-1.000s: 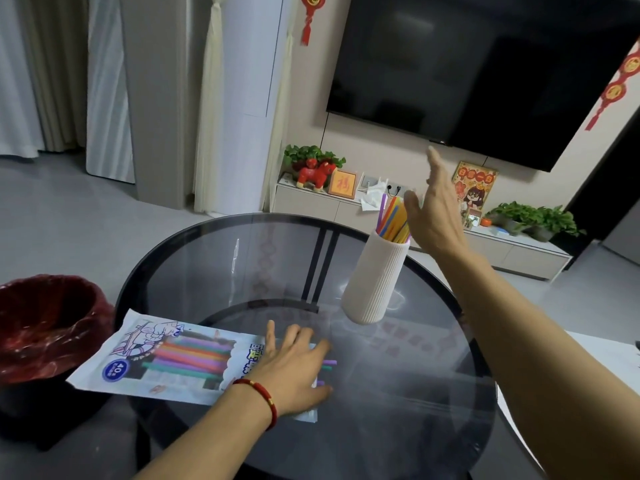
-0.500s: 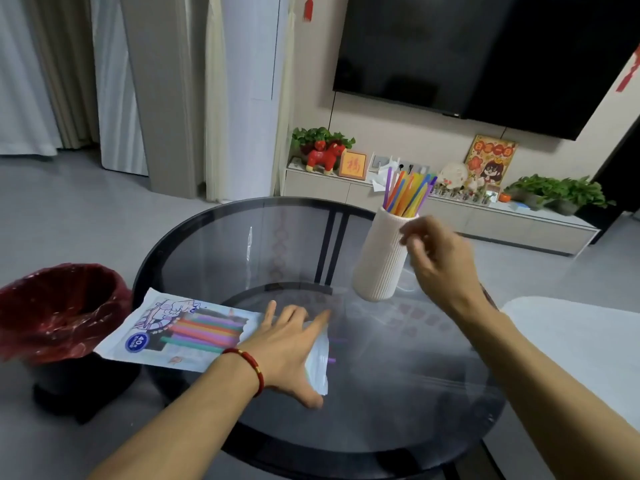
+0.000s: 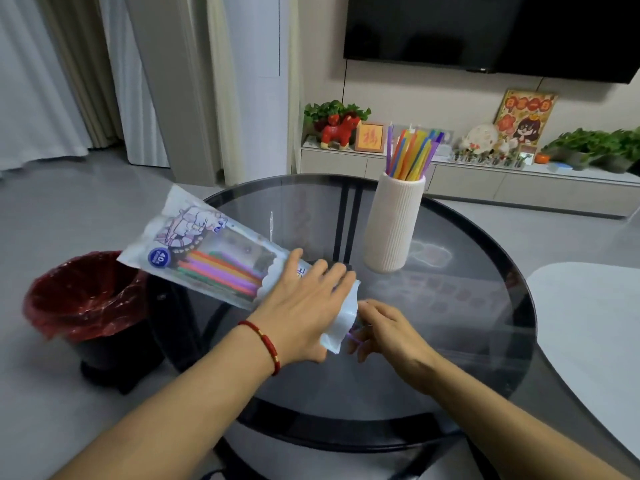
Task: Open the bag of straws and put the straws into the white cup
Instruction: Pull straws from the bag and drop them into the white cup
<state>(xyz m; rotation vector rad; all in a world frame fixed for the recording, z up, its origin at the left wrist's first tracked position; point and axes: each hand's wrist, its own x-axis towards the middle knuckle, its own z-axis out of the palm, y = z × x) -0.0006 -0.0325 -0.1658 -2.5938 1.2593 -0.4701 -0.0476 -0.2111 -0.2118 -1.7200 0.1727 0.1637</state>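
On the table: a round dark glass table (image 3: 450, 341) carries the work; its near edge is cut off behind the forearms.
Hidden or unclear: the open end of the bag of straws (image 3: 214, 258) lies under the left hand (image 3: 304, 313), so its mouth cannot be seen. The right hand's fingertips are partly masked by the bag's crumpled edge. Print on the bag is too blurred to read beyond a round blue badge.
Bag position: lifted at an angle, sealed end raised up and out over the table's left rim, open end low near the table centre. Coloured straws show through its clear window.
Left hand: laid over the bag's lower end, fingers nearly straight and slightly spread, thumb tucked beneath, clamping the plastic. A red bracelet (image 3: 266, 344) sits at the wrist.
Right hand (image 3: 388, 334): just beside the bag's mouth, fingers curled inward and close together; a purple straw tip (image 3: 353, 336) shows at the fingertips. Whether it is pinched cannot be told for certain.
White cup (image 3: 394, 223): ribbed, upright on the table's far side, well apart from both hands.
Straws in cup (image 3: 412, 154): a mixed-colour bunch standing in it, fanned out above the rim.
Floor, left: a dark bin with a red liner (image 3: 86, 299) stands beside the table, below the bag's raised end.
Background: a low cabinet (image 3: 467, 181) with plants and ornaments, under a wall screen (image 3: 485, 29) cut off at the top.
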